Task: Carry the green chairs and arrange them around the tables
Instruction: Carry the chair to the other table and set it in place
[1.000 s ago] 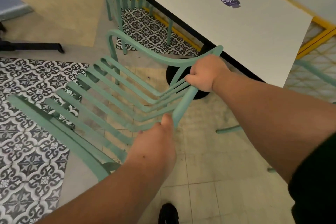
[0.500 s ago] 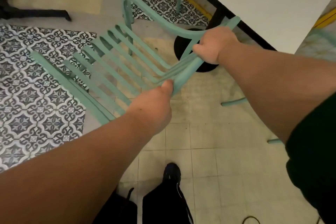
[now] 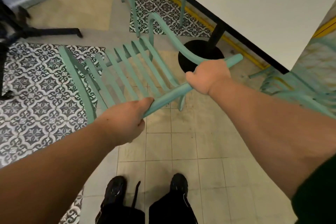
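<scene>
The person holds a green chair (image 3: 171, 97) by the top rail of its back, one hand at each end. The left hand (image 3: 127, 118) has its fingers curled round the near end of the rail, with the thumb lying along the top. The right hand (image 3: 207, 76) is closed in a fist round the far end, where the rail meets the curved armrest. The chair leans back toward the person, its slats running away from them. It stands over the plain floor tiles, just beside the near corner of the white table (image 3: 254, 14) and in front of the table's round black base (image 3: 198, 51). Whether its legs touch the floor cannot be told.

A second green chair (image 3: 133, 5) stands at the table's far left side. A third one (image 3: 294, 94), blurred, is past the table's near corner on the right. Patterned tiles (image 3: 36, 96) cover the floor on the left, where a black stand (image 3: 54, 31) rests. The person's two black shoes (image 3: 114, 191) are at the bottom.
</scene>
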The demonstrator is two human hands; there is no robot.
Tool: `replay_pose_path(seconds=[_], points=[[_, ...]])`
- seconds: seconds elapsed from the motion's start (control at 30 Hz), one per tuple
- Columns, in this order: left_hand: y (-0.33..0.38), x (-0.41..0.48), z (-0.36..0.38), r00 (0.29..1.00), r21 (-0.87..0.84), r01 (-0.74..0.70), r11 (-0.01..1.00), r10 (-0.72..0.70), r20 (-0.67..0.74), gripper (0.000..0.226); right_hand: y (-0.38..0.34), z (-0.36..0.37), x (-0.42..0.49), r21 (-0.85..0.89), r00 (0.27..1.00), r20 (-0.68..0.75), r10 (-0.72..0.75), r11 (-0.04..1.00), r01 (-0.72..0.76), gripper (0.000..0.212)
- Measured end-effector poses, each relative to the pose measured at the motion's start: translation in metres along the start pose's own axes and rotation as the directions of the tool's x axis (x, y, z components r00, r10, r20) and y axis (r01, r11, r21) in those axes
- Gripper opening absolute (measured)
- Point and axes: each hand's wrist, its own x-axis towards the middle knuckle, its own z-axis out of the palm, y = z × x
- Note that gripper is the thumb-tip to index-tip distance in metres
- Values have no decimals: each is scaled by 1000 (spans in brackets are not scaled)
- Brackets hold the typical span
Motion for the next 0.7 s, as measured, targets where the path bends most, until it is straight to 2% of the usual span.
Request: replay_pose_path(seconds=[0.3,0.43,0.5,0.63,0.7], points=[[-50,4,-22,996,143,-85,986,83,19,43,-34,-8,-15,94,997,54,50,994,-55,60],[-59,10,-22,992,160,-126,979,127,0,46,-32,-8,-9,102,998,55,19,994,-24,60],[-61,9,-21,989,180,-134,974,142,-32,48,-29,-9,-5,134,996,89,-13,991,1,67],[-61,7,-21,980,186,-160,969,178,-86,46,1,-17,7,362,981,154,-116,931,53,89],[-63,4,-19,983,150,-147,978,161,-91,56,20,-19,14,258,976,132,-175,956,137,107]])
